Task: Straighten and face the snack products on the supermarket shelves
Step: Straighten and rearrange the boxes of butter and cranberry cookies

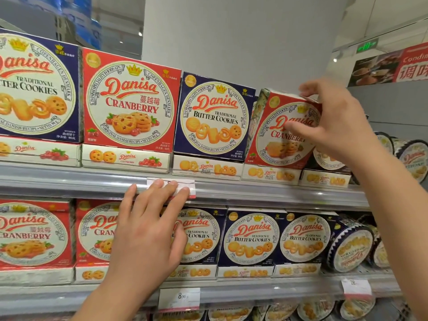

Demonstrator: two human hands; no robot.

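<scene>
The right hand (333, 122) grips a red cardboard Danisa cranberry cookie box (281, 133) at its upper right corner, fingers (308, 89) curled over the top edge and thumb pressed on the front. The box stands tilted on the grey metal upper shelf (278, 193), just beside a blue Danisa butter cookie box (214, 114). The left hand (148, 230) lies flat, its fingers (157, 188) straight and slightly spread, their tips resting on the shelf's white price label (192, 184).

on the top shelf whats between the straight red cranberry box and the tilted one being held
One blue butter cookies box stands between the red cranberry box and the tilted box, per the head view.
</scene>
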